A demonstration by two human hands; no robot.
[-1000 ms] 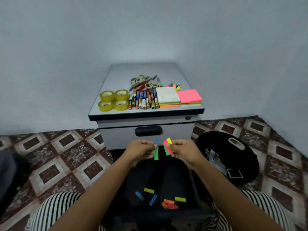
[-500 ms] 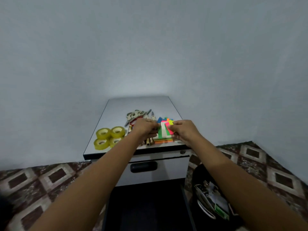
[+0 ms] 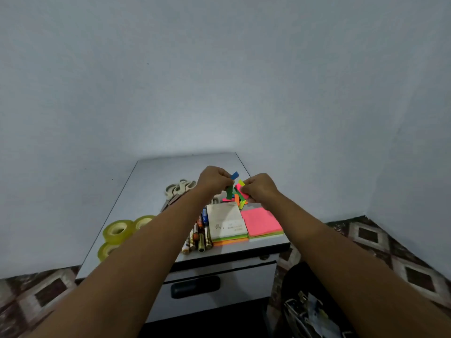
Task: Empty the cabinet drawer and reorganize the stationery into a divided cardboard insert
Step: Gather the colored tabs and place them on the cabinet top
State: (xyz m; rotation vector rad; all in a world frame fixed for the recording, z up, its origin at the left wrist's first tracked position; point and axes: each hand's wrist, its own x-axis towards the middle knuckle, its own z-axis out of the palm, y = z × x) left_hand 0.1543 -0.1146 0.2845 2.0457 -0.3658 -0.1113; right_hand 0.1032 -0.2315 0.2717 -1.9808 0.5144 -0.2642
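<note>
Both my hands hover over the back of the grey cabinet top [image 3: 156,181]. My left hand [image 3: 214,182] pinches blue and green paper flags [image 3: 231,185]. My right hand [image 3: 259,189] pinches pink, yellow and green flags [image 3: 242,191]. Under them a small heap of coloured flags [image 3: 238,200] lies on the top. In front sit a white-covered sticky note pad [image 3: 227,222] and a pink sticky note pad [image 3: 261,222]. Batteries and pens [image 3: 199,234] lie in a row to the left, partly hidden by my left forearm.
Yellow tape rolls [image 3: 117,231] sit at the front left of the top, scissors [image 3: 179,189] further back. The drawer front with its dark handle [image 3: 195,286] is below. A black bag [image 3: 307,311] lies on the patterned floor at the right. Walls close in behind and right.
My hands rose from over the open lower drawer to the cabinet top, carrying the paper flags, and reached further back above the flag heap. The view tilted up.
</note>
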